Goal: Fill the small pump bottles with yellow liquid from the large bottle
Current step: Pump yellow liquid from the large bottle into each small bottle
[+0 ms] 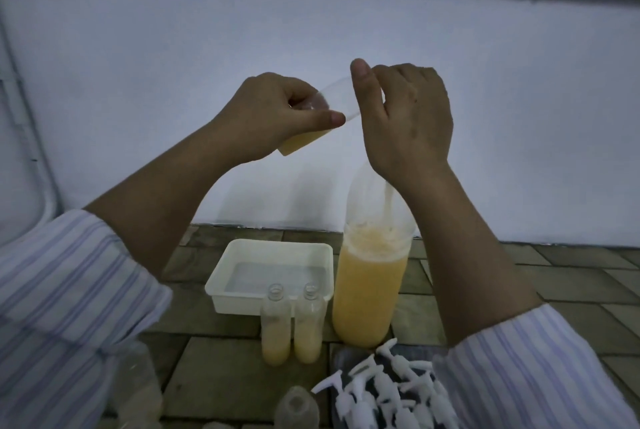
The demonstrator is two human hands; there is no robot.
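The left hand (277,113) holds a small bottle (322,117) tipped on its side, with yellow liquid at its bottom end. The right hand (405,117), just beside it, pinches its neck; the mouth is hidden. Below the right hand stands the big bottle (370,286). Two small open bottles (292,324) stand near it.

Three small part-filled bottles (276,324), one large bottle (369,283), one white tub (273,272), a pile of pump tops (388,390).
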